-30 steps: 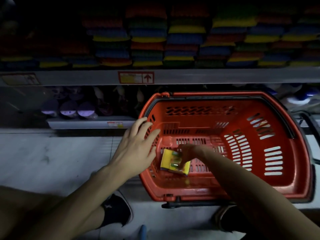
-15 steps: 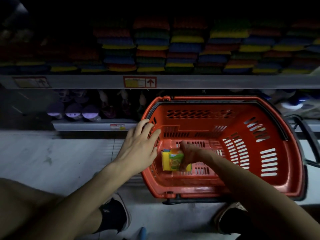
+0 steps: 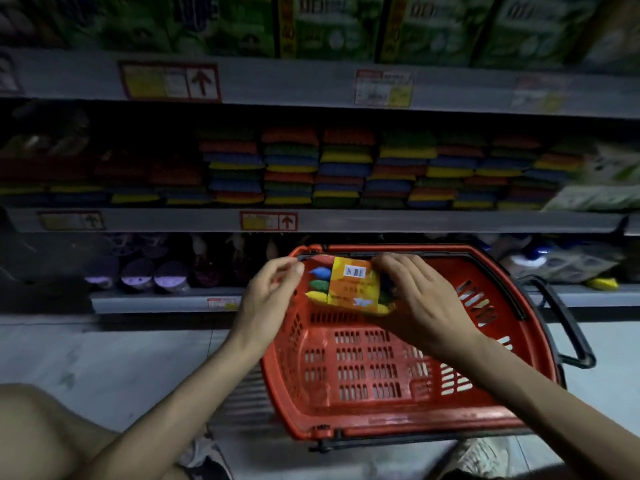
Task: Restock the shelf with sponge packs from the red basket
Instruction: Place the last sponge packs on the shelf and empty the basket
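Blue, green, yellow sponges in pack (image 3: 349,287), orange barcoded band; right hand (image 3: 422,306) fingers grip it; left hand (image 3: 266,299) fingers curled just beside, contact unclear.

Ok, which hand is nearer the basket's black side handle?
Right. The right hand grips the sponge pack over the red basket, left of the black handle; the left hand is farther left, by the basket's left rim.

One head-worn camera looks forward and down from a crouch, close over the red basket (image 3: 408,407) on the floor, facing the sponge shelf (image 3: 346,220) nearby.
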{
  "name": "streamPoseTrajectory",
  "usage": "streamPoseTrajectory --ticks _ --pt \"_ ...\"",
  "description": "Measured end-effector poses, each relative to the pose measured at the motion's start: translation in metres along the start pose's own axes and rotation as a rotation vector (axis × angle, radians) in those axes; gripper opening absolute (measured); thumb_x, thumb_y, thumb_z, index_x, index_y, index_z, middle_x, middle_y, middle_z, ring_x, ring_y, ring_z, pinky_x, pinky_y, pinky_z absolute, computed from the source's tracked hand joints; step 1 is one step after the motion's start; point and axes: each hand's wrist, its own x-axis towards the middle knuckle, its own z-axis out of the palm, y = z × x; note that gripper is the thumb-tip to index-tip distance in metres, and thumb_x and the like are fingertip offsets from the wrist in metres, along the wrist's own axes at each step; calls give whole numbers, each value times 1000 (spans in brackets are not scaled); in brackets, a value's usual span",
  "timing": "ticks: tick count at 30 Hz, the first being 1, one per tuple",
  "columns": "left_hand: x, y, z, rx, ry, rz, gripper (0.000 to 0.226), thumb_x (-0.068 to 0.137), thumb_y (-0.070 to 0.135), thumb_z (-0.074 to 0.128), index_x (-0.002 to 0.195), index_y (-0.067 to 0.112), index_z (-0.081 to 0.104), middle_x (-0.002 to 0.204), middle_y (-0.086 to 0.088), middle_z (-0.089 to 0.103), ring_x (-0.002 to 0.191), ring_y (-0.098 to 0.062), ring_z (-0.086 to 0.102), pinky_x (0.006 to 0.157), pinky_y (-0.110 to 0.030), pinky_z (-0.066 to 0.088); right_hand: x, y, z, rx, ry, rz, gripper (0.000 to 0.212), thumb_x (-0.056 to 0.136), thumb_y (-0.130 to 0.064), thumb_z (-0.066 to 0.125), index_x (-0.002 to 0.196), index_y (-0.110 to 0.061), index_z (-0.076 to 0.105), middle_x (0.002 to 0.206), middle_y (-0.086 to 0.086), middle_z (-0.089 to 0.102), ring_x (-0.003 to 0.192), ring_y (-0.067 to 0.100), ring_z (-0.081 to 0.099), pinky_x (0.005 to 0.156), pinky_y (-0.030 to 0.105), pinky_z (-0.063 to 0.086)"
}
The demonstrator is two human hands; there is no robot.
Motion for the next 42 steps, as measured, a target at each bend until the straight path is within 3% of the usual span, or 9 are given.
streamPoseTrajectory --ticks 8,13,20,26,29,31,34,39,42 --pt "-16 46 -23 -557 -80 -259 68 80 67 57 132 25 65 119 -9 76 106 -27 74 84 -46 59 46 -56 -3 -201 265 -280 42 99 -22 65 137 -15 48 132 16 49 117 37 52 100 48 42" --pt "-5 61 -55 -743 -33 -335 76 92 73 43 126 11 69 119 -20 74 114 -37 69 101 -53 50 77 -79 14 -144 385 -363 38 100 -17 63 136 -21 48 133 16 44 122 35 49 107 45 40" --pt "-7 68 -106 -749 -93 -275 47 93 54 58 96 15 84 112 -20 76 98 -34 76 91 -53 58 120 -88 21 49 395 -309 50 93 -10 73 133 -19 45 131 17 39 129 41 50 88 45 59" --pt "-6 66 -133 -894 6 -172 47 88 38 64 128 14 67 127 -15 72 118 -31 69 104 -49 51 149 -130 26 314 276 215 90 71 -10 82 147 -30 39 142 4 38 135 23 44 88 34 57" --pt "-4 65 -143 -926 83 -94 46 85 29 65 128 12 64 127 -13 72 120 -28 68 100 -44 55 154 -158 29 717 246 518 68 79 -18 85 136 -29 48 125 -3 56 115 8 59 90 21 51" --pt "0 64 -152 -923 145 -45 45 84 26 66 127 10 65 127 -13 72 121 -27 67 103 -43 51 158 -180 30 1012 192 649 40 85 -16 82 117 -25 60 102 0 69 92 11 69 83 30 58" --pt "6 63 -160 -899 225 -12 49 83 25 71 128 6 65 128 -17 71 122 -30 67 103 -45 52 161 -212 30 1295 112 691 22 91 -16 76 111 -20 68 94 3 76 91 21 74 86 48 61" --pt "17 56 -168 -872 351 0 79 73 30 90 136 -1 56 126 -21 70 115 -32 71 91 -45 59 177 -242 35 1327 155 659 25 85 -17 83 108 -16 72 96 -1 78 88 9 75 73 23 59" --pt "23 58 -170 -769 400 73 73 70 33 87 133 9 59 121 -12 74 107 -26 74 83 -42 61 189 -247 42 1326 223 714 23 83 -11 85 103 -10 73 89 -1 79 79 8 76 68 20 57"
